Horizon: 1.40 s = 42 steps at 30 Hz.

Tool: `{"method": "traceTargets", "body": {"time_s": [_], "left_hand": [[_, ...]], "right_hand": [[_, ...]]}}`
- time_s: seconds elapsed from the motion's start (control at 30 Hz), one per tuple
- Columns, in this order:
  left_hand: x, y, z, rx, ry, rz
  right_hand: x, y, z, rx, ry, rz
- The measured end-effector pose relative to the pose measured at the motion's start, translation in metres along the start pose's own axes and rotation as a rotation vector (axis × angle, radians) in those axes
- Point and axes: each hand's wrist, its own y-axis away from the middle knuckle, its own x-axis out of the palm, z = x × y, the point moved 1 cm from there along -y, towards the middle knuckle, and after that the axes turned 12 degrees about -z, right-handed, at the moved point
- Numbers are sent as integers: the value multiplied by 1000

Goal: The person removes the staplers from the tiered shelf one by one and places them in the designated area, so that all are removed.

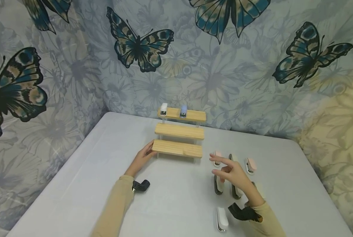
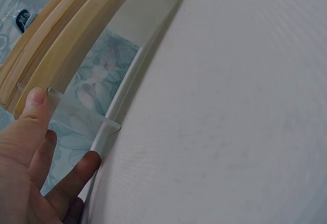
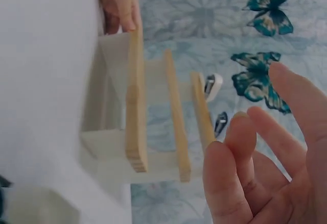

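A three-tier display stand [image 1: 178, 148] with wooden boards on clear legs stands on the white table. My left hand [image 1: 143, 159] holds the left end of its lowest board, thumb [image 2: 36, 97] on the wood and other fingers lower, beside the clear leg. On the top board sit a white stapler [image 1: 163, 109] and a lavender stapler [image 1: 183, 111]. My right hand [image 1: 231, 172] hovers over loose staplers at the right, fingers spread and holding nothing. Around it are a pink stapler [image 1: 251, 165], a cream-and-grey stapler [image 1: 218, 185] and another such stapler [image 1: 236, 192], partly covered.
Nearer the front lies a separate white stapler [image 1: 222, 219], below the right hand. A second pink stapler [image 1: 217, 154] shows behind the right fingers. The white table [image 1: 170, 204] meets a butterfly-patterned backdrop [image 1: 218, 79] close behind the stand.
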Motion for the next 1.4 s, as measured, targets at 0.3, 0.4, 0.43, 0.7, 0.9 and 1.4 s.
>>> {"method": "traceTargets", "body": {"time_s": [0.3, 0.4, 0.43, 0.7, 0.9, 1.4], "left_hand": [[5, 2, -2, -11, -15, 9], [3, 6, -17, -10, -16, 11], [2, 6, -17, -2, -14, 12], [4, 1, -1, -6, -20, 14], [2, -2, -3, 4, -21, 6], [-1, 0, 1, 30, -26, 9]], "right_hand": [[-7, -45, 2, 191, -20, -9], [-6, -58, 12, 174, -12, 16], [-6, -63, 15, 168, -8, 19], [1, -100, 18, 238, -74, -26], [17, -134, 5, 333, -440, -183], [44, -196, -8, 523, -422, -171]]}}
